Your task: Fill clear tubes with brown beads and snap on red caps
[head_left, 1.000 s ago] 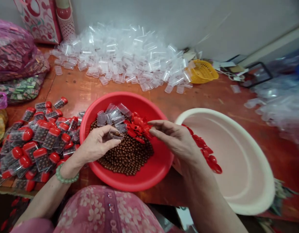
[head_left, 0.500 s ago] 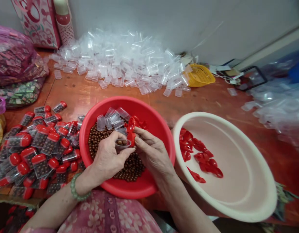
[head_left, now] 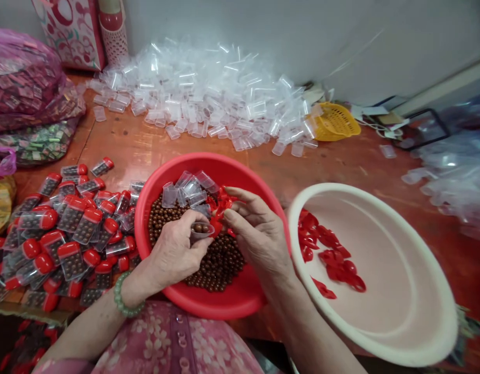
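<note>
A red basin (head_left: 240, 298) in front of me holds small brown balls (head_left: 220, 262), a few empty clear tubes (head_left: 187, 188) and red caps. My left hand (head_left: 176, 251) is closed round a clear tube (head_left: 201, 228) filled with brown balls, its mouth facing right. My right hand (head_left: 255, 234) pinches a red cap (head_left: 216, 221) against the tube's mouth. Both hands hover over the basin.
A pile of filled, red-capped tubes (head_left: 64, 228) lies on the left. A heap of empty clear tubes (head_left: 201, 98) fills the back of the wooden table (head_left: 349, 161). A cream basin (head_left: 435, 343) with red caps (head_left: 333, 259) sits right. A yellow basket (head_left: 335, 122) and bags (head_left: 25, 88) stand around.
My right hand went from the red caps to the tube in my left hand and now holds a cap at its mouth. The left hand has stayed over the basin.
</note>
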Demonstrator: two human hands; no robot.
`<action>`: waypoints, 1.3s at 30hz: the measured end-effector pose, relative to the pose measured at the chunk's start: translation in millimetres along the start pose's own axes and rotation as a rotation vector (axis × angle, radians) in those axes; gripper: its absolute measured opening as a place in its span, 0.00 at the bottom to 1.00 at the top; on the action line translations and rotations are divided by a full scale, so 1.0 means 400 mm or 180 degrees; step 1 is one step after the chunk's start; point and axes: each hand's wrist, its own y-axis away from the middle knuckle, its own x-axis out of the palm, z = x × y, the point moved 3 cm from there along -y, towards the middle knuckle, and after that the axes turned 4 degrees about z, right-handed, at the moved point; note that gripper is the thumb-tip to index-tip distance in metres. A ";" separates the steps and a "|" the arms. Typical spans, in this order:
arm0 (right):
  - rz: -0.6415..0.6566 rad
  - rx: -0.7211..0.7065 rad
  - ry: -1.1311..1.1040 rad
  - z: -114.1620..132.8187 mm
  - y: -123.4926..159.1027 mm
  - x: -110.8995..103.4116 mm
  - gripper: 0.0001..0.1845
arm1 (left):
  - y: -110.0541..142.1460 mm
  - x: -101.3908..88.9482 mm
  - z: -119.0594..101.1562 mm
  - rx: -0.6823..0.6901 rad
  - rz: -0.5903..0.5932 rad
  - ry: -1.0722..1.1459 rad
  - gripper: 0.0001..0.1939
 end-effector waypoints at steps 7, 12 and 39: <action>0.0594 -0.0720 0.1409 0.047 -0.011 -0.003 0.15 | -0.001 -0.009 0.005 -0.0283 -0.0027 0.0396 0.16; 0.0693 -0.0981 0.1531 0.049 -0.014 -0.007 0.15 | -0.003 -0.019 0.001 -0.0415 -0.0110 0.0382 0.11; 0.0758 -0.1040 0.2145 0.044 0.035 0.007 0.14 | -0.021 -0.027 0.016 -0.0894 -0.0020 0.1787 0.09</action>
